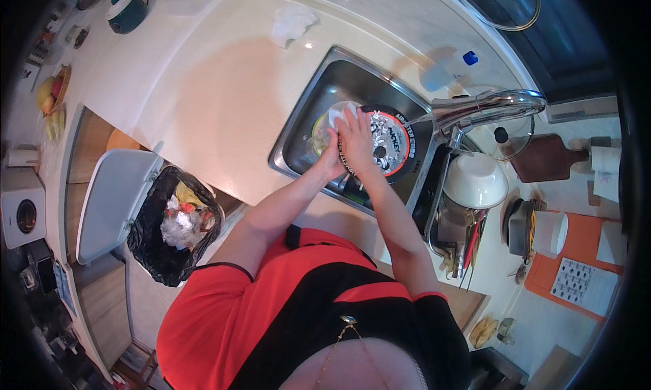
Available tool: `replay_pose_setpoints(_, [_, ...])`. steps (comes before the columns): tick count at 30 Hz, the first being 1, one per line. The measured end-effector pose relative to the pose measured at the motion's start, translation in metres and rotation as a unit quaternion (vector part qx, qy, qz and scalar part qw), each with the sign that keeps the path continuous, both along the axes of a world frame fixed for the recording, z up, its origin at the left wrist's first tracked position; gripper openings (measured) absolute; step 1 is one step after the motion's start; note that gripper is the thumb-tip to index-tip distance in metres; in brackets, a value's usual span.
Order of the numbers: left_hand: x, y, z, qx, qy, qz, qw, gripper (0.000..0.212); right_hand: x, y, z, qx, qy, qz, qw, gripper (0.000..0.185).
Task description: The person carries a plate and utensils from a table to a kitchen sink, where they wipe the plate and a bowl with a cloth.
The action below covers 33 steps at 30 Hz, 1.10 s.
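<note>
Both my hands meet over a stainless steel sink (330, 74). My left hand (333, 156) lies against my right hand (356, 138), partly under it. A white cloth or tissue (338, 114) shows at the fingertips, and I cannot tell which hand grips it. Below the fingers is a pale dish with a yellow-green rim (318, 133). Beside it sits a round black item with a red ring and cartoon print (396, 135), partly hidden by the right hand. A chrome faucet (457, 110) points over the sink from the right, with a thin stream of water at its spout.
Right of the sink, a white bowl (475, 179) rests upside down on a rack. A blue-capped plastic bottle (455, 69) and a glass lid (519, 135) are behind the faucet. Crumpled white paper (292, 23) lies on the counter. An open bin with a black bag (147, 237) stands at the left.
</note>
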<state>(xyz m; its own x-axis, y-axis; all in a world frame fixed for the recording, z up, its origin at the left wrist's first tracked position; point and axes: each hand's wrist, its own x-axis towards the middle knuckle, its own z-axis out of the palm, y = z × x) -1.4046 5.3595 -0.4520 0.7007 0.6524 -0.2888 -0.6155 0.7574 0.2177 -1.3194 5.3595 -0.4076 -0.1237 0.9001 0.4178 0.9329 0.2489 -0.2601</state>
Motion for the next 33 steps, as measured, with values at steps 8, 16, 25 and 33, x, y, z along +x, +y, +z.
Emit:
replay_pose_setpoints(8, [0.003, 0.005, -0.016, -0.028, 0.047, 0.032, 0.998, 0.06, 0.082, -0.002, 0.006, 0.034, -0.146, -0.147, 0.978, 0.033])
replay_pose_setpoints(16, [-0.005, 0.014, -0.01, -0.015, 0.026, 0.024, 0.999, 0.066, 0.02, -0.079, -0.016, -0.024, -0.023, -0.074, 0.997, 0.035])
replay_pose_setpoints(25, [0.001, 0.003, -0.01, -0.016, 0.01, -0.008, 1.0, 0.068, 0.014, -0.005, -0.007, -0.017, -0.062, -0.016, 0.998, 0.036])
replay_pose_setpoints(33, [-0.001, 0.008, -0.023, -0.059, 0.062, 0.048, 0.995, 0.054, 0.1, -0.012, 0.003, 0.012, -0.118, -0.184, 0.976, 0.042])
